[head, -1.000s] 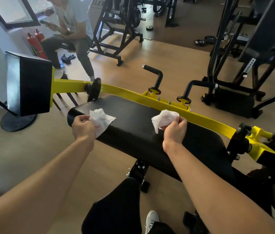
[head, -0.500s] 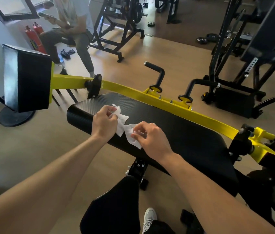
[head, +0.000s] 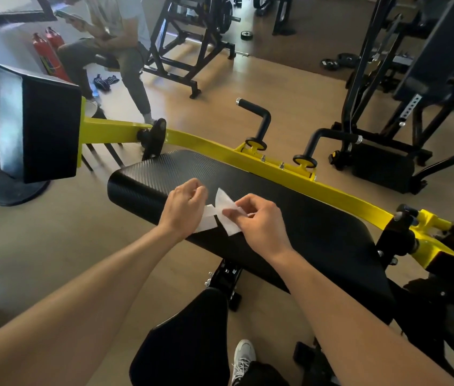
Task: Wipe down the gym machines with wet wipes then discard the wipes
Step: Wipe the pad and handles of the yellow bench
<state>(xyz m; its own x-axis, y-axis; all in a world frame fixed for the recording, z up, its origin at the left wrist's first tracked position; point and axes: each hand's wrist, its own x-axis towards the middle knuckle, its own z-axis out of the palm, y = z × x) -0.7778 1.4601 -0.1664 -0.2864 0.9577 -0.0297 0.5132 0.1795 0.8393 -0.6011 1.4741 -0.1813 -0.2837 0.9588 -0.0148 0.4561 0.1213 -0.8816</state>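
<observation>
Head view. Both forearms run off the lower edge, and the seated person [head: 114,43] at 11 o'clock is cut off at the top. The fingertips of the left hand [head: 182,208] are hidden behind its curled knuckles, so the exact hold cannot be made out; its fingers are curled round the left wipe [head: 207,221], whose white edge shows below the palm. The right hand [head: 259,221] pinches the right wipe [head: 225,211] between thumb and fingers, fingers together on the sheet; one corner stands up toward 12 o'clock and another hangs toward 6 o'clock. The two wipes touch between the hands, just above the black padded surface [head: 303,218]; whether they rest on it cannot be told. A yellow frame bar [head: 220,151] runs along the pad's far side, carrying two black handles [head: 259,118] at 1 o'clock and a black square pad [head: 47,126] at 9 o'clock. Wooden floor [head: 39,246]; red fire extinguishers [head: 50,51] at 11 o'clock; black machines [head: 387,79] at 2 o'clock.
</observation>
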